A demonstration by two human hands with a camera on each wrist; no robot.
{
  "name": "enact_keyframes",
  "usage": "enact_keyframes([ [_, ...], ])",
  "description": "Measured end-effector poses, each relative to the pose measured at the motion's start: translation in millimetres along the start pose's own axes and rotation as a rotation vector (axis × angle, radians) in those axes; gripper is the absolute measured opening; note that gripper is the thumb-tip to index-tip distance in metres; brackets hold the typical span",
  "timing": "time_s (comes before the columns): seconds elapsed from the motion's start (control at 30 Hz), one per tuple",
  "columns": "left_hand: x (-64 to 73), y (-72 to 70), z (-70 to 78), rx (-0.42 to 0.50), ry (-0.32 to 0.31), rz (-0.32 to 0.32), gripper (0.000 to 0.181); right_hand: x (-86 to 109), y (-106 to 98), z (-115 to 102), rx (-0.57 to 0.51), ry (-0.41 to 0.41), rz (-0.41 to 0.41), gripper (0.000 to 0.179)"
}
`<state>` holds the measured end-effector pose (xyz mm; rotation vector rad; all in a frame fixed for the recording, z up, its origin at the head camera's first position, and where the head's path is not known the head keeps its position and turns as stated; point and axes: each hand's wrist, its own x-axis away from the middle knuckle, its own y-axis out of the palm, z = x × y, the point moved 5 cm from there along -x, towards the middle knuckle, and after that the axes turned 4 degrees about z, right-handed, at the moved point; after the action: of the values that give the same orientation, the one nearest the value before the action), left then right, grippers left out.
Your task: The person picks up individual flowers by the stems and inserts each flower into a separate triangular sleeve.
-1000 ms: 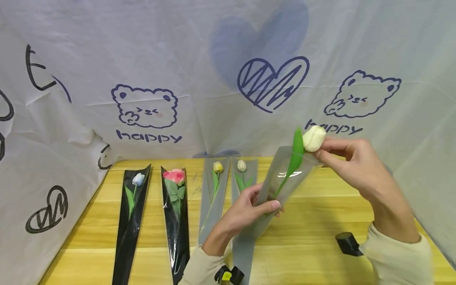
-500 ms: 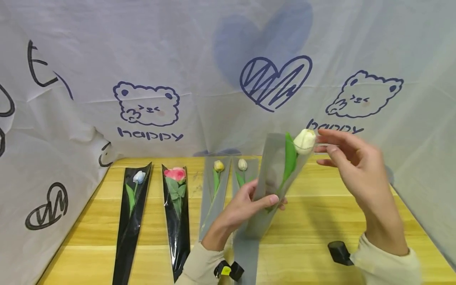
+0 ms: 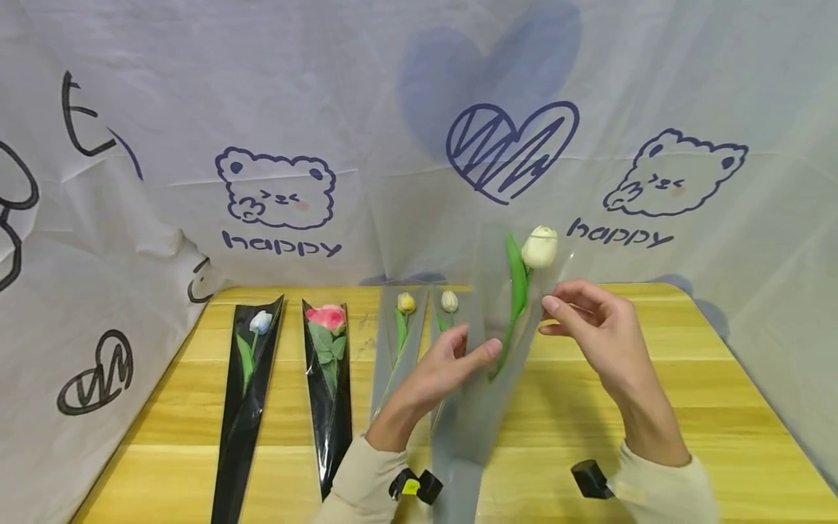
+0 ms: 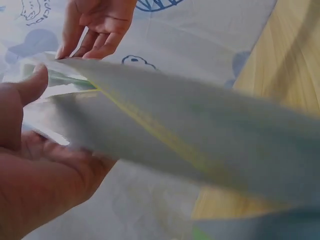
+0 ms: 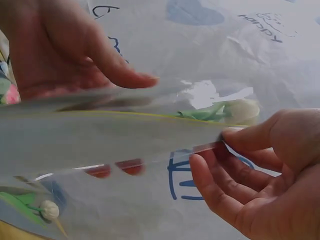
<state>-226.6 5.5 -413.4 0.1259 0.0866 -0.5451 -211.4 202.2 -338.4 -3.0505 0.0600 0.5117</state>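
Observation:
A clear grey plastic flower sleeve [image 3: 484,415] with a yellow-edged seam is held up over the table. Inside it stands a white artificial tulip [image 3: 540,249] with a green leaf, its head near the sleeve's wide mouth. My left hand [image 3: 441,371] grips the sleeve around its middle, thumb in front and fingers behind, as the right wrist view shows. At the right edge, below the tulip head, my right hand [image 3: 605,331] pinches the plastic between thumb and index finger; its other fingers curl loosely. In the left wrist view the sleeve [image 4: 210,125] is blurred.
On the wooden table [image 3: 589,451] lie a blue tulip [image 3: 260,322] and a pink rose [image 3: 327,318] in black sleeves. Closer lie a yellow tulip [image 3: 406,303] and a white tulip [image 3: 449,301] in clear sleeves. A printed cloth [image 3: 393,109] hangs behind.
The right hand has let go of the tulip head, moved down and left, and taken the sleeve's edge. The tulip now sits lower within the sleeve, which has turned more upright.

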Motion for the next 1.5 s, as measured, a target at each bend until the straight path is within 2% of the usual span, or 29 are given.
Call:
enact_keyframes([
  [0.1,1.8,-8.5,-2.9,-0.092,-0.013,0.135,0.037,-2.0,-3,1,-0.033,-0.009,0.033,0.017],
  [0.2,0.3,-11.2,-0.1,-0.118,0.029,0.211,0.031,-2.8,-5,-3,0.011,-0.050,0.071,0.016],
  [0.37,-4.8,-7.5,11.5,-0.147,0.143,0.269,0.018,-3.7,-6,-14,0.107,-0.137,0.150,0.017],
  [0.5,-7.6,-4.4,18.1,-0.117,0.182,0.289,0.017,-3.3,-8,-25,0.144,-0.214,0.229,0.014],
  [0.6,-9.1,-4.4,21.4,-0.102,0.207,0.316,0.016,-2.9,-9,-30,0.118,-0.237,0.250,0.014],
  [0.73,-8.4,-5.5,26.0,-0.107,0.230,0.355,0.014,-2.5,-9,-32,0.040,-0.243,0.230,0.014],
  [0.93,-5.2,-5.4,35.6,-0.109,0.274,0.361,0.014,-1.4,-9,-38,-0.022,-0.294,0.217,0.015],
  [1.0,-4.9,-5.1,35.4,-0.119,0.268,0.355,0.016,-1.5,-9,-39,-0.041,-0.302,0.220,0.015],
  [1.1,-6.5,-2.1,27.6,-0.128,0.234,0.306,0.024,-1.7,-9,-37,-0.050,-0.294,0.234,0.013],
  [1.27,-11.5,8.8,6.5,-0.131,0.197,0.211,0.043,-2.3,-12,-30,-0.023,-0.276,0.253,0.012],
  [1.37,-15.4,16.8,-3.8,-0.126,0.182,0.210,0.048,-2.9,-16,-27,-0.006,-0.260,0.267,0.012],
  [1.5,-19.8,25.4,-13.3,-0.115,0.153,0.233,0.044,-2.3,-25,-20,0.020,-0.194,0.294,0.020],
])
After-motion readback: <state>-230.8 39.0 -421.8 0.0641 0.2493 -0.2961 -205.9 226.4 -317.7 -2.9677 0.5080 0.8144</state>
